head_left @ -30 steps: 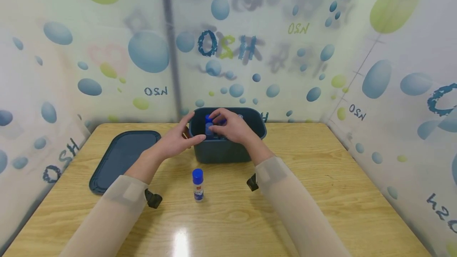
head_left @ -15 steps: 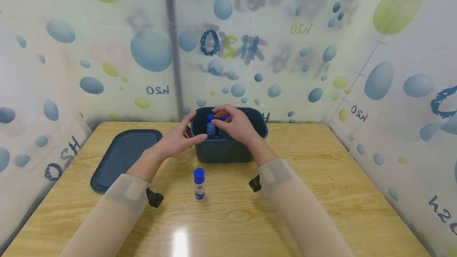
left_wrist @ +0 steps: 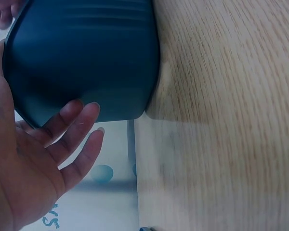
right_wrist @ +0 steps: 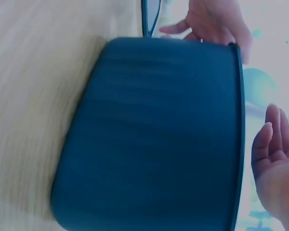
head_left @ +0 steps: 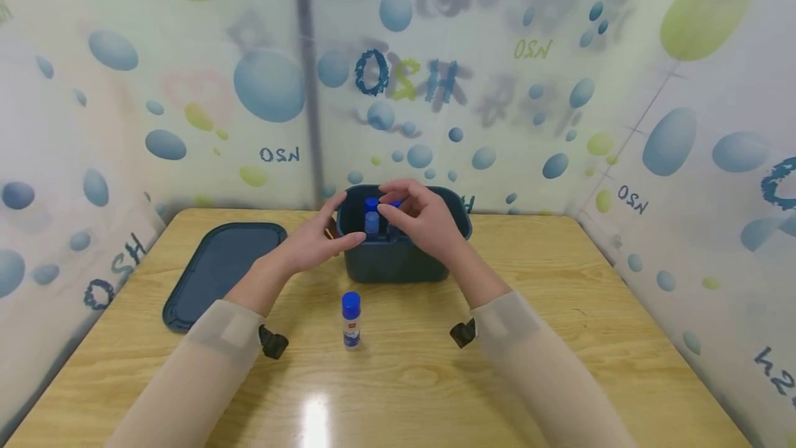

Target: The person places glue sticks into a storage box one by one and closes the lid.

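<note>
A dark blue bin (head_left: 398,265) stands on the table, with several blue-capped sticks inside; one glue stick (head_left: 371,224) shows at its left. My left hand (head_left: 312,240) holds the bin's left end, its thumb on the front rim and its other fingers round the end wall. Over the opening, my right hand (head_left: 429,220) has its thumb and fingers apart in a loose curve, with nothing visible between them; it partly hides the contents. In front of the bin, another glue stick (head_left: 351,320) with a blue cap and white label stands upright on the table.
A flat dark blue lid (head_left: 224,272) lies on the wooden table (head_left: 535,365), left of the bin. Behind the table and along both sides hang white walls (head_left: 485,123) printed with blue and green bubbles.
My right hand has drawn slightly back from the sticks inside the bin, and its fingers have parted. The left hand keeps its place on the bin. The head view has shifted a little.
</note>
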Demonstrator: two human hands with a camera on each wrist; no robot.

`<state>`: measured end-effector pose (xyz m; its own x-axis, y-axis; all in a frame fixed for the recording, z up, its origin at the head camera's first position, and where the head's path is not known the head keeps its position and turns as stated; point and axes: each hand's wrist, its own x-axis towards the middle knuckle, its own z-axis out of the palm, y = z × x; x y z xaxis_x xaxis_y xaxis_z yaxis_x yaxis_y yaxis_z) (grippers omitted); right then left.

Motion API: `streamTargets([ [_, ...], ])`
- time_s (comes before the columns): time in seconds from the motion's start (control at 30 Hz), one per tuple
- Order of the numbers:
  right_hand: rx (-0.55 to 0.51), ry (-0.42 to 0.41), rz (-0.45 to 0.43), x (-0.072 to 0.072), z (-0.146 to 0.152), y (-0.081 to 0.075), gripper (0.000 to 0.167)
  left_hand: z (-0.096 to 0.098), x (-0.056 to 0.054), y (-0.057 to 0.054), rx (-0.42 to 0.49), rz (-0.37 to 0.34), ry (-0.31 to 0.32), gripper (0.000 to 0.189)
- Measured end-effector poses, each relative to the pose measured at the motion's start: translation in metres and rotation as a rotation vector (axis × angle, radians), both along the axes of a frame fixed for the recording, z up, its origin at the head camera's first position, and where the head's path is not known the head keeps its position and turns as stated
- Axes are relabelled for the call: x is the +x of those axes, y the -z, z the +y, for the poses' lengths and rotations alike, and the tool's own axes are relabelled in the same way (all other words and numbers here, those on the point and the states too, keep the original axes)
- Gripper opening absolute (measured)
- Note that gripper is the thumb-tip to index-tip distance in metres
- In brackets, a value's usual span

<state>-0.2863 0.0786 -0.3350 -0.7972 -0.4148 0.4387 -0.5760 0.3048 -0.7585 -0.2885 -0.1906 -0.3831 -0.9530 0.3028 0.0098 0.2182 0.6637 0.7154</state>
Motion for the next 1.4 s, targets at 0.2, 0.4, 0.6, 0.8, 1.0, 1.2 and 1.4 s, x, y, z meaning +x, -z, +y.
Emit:
streamTargets([
  [0.2, 0.060, -0.105, -0.055, 0.026, 0.006, 0.002, 0.030, 0.001, 0.000, -0.003, -0.007, 0.009, -0.004, 0.110],
  [0.4, 0.077, -0.192, -0.152, 0.046, 0.010, 0.009, 0.033, 0.000, 0.001, -0.003, -0.012, 0.012, -0.004, 0.109],
  [0.6, 0.142, -0.274, -0.188, 0.059, 0.011, 0.020, 0.031, 0.000, 0.001, -0.002, -0.009, 0.019, -0.006, 0.110],
  [0.8, 0.214, -0.386, -0.205, 0.065, 0.007, 0.028, 0.040, 0.000, 0.002, -0.001, 0.000, 0.014, -0.010, 0.110],
  [1.0, 0.261, -0.443, -0.243, 0.068, 0.005, 0.035, 0.043, 0.000, 0.002, 0.000, 0.001, 0.013, -0.010, 0.109],
  [1.2, 0.279, -0.443, -0.265, 0.069, 0.001, 0.040, 0.043, 0.000, 0.002, 0.001, 0.006, 0.019, -0.007, 0.108],
  [1.4, 0.264, -0.443, -0.290, 0.072, -0.003, 0.045, 0.046, 0.000, 0.004, 0.002, 0.010, 0.018, -0.007, 0.107],
])
